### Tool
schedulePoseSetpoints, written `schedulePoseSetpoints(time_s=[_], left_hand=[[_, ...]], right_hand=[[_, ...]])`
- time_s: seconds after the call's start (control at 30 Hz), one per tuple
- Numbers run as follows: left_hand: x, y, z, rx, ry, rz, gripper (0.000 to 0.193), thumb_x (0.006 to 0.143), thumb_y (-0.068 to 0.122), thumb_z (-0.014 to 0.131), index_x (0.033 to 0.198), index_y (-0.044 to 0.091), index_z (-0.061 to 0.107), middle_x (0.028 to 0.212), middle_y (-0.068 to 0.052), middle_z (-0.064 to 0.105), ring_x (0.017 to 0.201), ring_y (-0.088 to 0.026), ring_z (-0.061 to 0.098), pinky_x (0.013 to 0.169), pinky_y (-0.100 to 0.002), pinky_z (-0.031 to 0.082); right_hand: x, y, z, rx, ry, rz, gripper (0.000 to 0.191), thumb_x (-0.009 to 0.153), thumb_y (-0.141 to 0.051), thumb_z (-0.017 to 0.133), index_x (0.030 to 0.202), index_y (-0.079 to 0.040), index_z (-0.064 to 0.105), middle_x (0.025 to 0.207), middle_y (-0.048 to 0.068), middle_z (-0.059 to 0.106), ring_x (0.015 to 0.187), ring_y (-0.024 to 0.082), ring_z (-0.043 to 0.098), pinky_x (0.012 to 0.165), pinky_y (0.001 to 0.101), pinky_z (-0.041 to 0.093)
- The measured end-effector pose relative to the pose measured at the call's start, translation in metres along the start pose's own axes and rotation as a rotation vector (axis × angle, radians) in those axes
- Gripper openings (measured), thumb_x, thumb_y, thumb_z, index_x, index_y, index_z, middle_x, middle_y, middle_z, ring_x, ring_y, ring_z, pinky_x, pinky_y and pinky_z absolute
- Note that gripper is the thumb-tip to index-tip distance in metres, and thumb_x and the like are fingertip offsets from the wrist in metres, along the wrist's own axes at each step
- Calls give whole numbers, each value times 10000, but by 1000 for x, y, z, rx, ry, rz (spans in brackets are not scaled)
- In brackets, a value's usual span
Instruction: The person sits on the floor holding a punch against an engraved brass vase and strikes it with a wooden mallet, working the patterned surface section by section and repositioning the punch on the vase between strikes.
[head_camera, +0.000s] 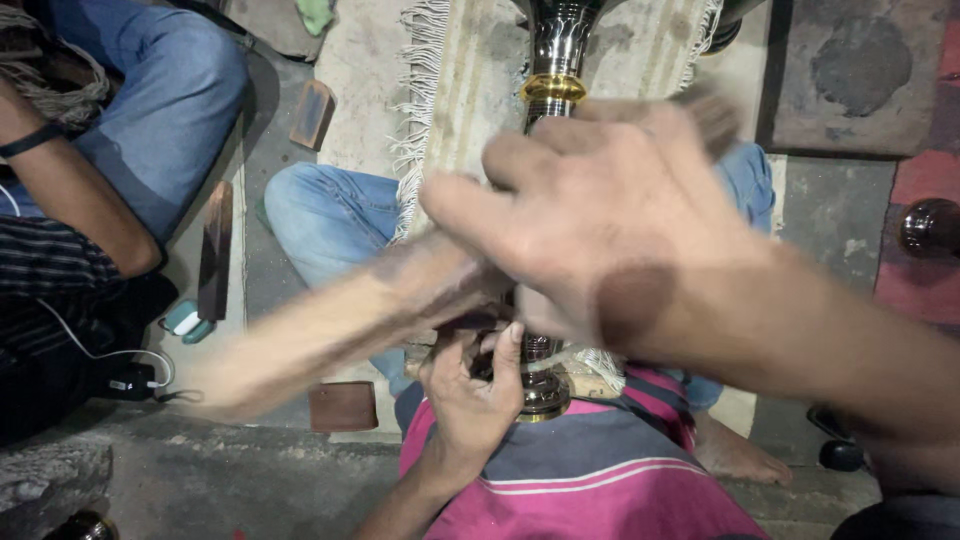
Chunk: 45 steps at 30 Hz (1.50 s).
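Note:
A polished metal stem (556, 60) with a brass ring lies lengthwise over a fringed mat (450, 90) and runs down to my lap. My left hand (473, 388) grips its lower end, just by the flared base (545, 395). My right hand (610, 215) hovers over the middle of the stem, blurred by motion. It is closed around a long tan stick (320, 335) that slants from lower left to upper right across the stem. The stick's dark far end (712, 112) pokes out past my fingers. The middle of the stem is hidden by my right hand.
A pink and grey striped cloth (600, 480) covers my lap. Jeans-clad knees (330, 215) flank the stem. Another person sits at the left, arm (70, 190) resting. Wooden blocks (313, 115) (342, 405), a dark slat (215, 250), a charger with cable (132, 380) and a dark round knob (930, 228) lie around.

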<state>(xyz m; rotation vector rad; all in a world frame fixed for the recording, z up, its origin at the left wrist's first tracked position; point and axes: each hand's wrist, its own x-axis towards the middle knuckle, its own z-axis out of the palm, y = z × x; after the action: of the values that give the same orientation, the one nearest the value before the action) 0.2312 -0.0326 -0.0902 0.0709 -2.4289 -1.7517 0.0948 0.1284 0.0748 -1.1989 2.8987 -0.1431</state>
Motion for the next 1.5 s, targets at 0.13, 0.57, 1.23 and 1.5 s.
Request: schedulePoseSetpoints(time_s=[0.13, 0.57, 1.23, 1.5], left_hand=[[-1, -13, -1, 180, 40, 99, 172, 898, 80, 820, 890, 17, 660, 736, -79, 704, 642, -154, 668, 629, -311, 537], [10, 2, 5, -489, -31, -279, 343, 987, -46, 647, 1247, 14, 432, 1094, -129, 696, 996, -128, 690, 820, -246, 600], [7, 1, 6, -295, 5, -143, 250, 1000, -28, 691, 1167, -7, 506, 1014, -98, 731, 842, -67, 610, 737, -198, 531], [19, 17, 0, -225, -62, -196, 145, 963, -48, 667, 1081, -26, 584, 962, -86, 773, 827, -75, 703, 713, -221, 568]], right_hand=[[-5, -2, 0, -102, -72, -83, 424, 757, -189, 781, 1098, -69, 560, 812, 137, 632, 747, 315, 685, 658, 455, 540], [-12, 14, 17, -137, -9, 106, 885, 620, -279, 796, 1455, -173, 523, 909, 69, 645, 744, 284, 691, 560, 419, 520], [51, -6, -32, -101, -111, -217, 457, 835, -360, 681, 1222, -138, 581, 845, 113, 665, 738, 340, 701, 611, 486, 541], [10, 26, -1, 1, -104, 21, 469, 617, -189, 767, 1046, -102, 598, 802, 90, 664, 728, 349, 681, 612, 468, 516]])
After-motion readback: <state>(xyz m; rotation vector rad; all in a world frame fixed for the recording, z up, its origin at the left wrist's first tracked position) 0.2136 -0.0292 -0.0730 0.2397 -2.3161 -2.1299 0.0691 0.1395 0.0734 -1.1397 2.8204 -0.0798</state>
